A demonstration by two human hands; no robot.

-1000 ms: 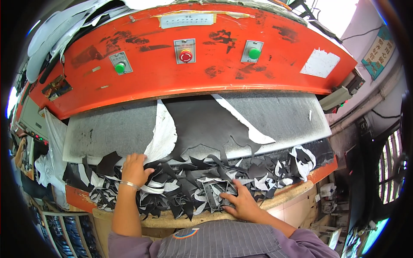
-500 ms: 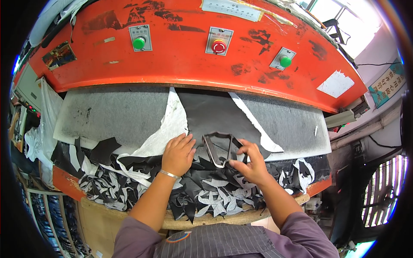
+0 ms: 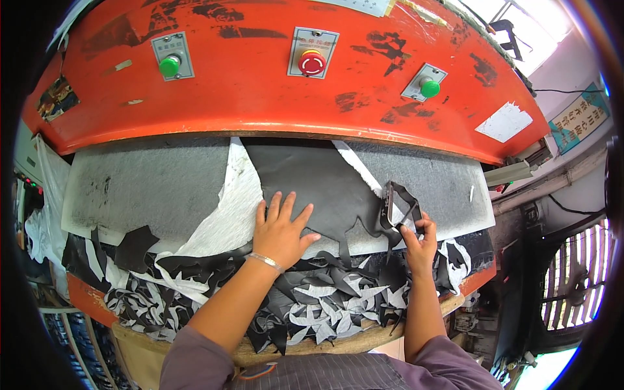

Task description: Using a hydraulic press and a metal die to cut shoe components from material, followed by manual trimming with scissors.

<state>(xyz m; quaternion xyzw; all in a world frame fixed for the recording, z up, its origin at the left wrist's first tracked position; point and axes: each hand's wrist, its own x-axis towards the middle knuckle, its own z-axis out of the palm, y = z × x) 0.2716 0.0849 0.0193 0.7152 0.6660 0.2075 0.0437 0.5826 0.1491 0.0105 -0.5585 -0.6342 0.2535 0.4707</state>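
Note:
A sheet of black leather-like material (image 3: 305, 188) with a white underside lies on the grey cutting board (image 3: 149, 188). Its left edge is folded over, so the white backing (image 3: 227, 208) shows. My left hand (image 3: 281, 231) rests flat on the sheet's near part, fingers spread. In my right hand (image 3: 419, 244), thumb and fingers pinch the near side of a dark metal cutting die (image 3: 398, 207), an open angular frame. The die is tilted at the sheet's right edge, beside a cut-out notch. Whether it touches the board I cannot tell.
Black and white scraps (image 3: 325, 305) pile along the board's near edge, above a wooden rail (image 3: 260, 354). Behind stands an orange machine beam (image 3: 221, 97) with two green buttons (image 3: 169, 65) and a red one (image 3: 312, 62). A plastic bag (image 3: 55, 188) hangs at left.
My right hand has carried the die rightward from the sheet's middle to its right edge. My left hand has spread its fingers on the sheet. A cut-out near edge now shows. The view has shifted slightly.

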